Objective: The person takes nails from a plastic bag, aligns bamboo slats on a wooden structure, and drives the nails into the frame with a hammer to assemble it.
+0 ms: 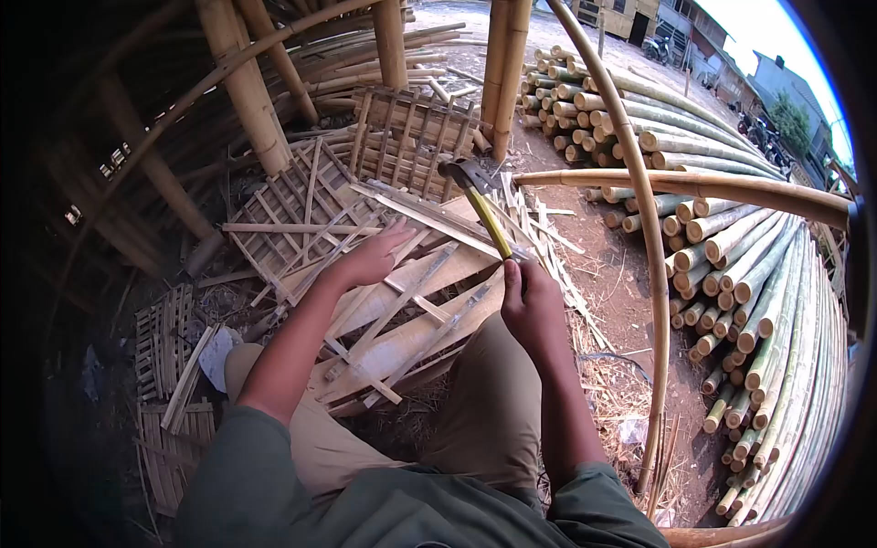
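My right hand (530,297) is closed round the yellow handle of a hammer (489,215), whose dark head points up and to the left. My left hand (373,258) is stretched over crossed bamboo strips, its fingers apart and partly spread; nothing shows in its grip. Under and between both hands lie wide pale boards (437,315) with thin strips (384,331) crossing them, in front of my knees. A longer pale strip (438,219) runs from beyond my left hand toward the hammer handle.
Slatted bamboo frames (406,137) lie beyond the boards. Upright bamboo poles (242,87) stand at the upper left. A curved bamboo pole (647,219) rises close on the right, before large stacks of bamboo poles (731,237). Loose strips and shavings (603,393) litter the ground.
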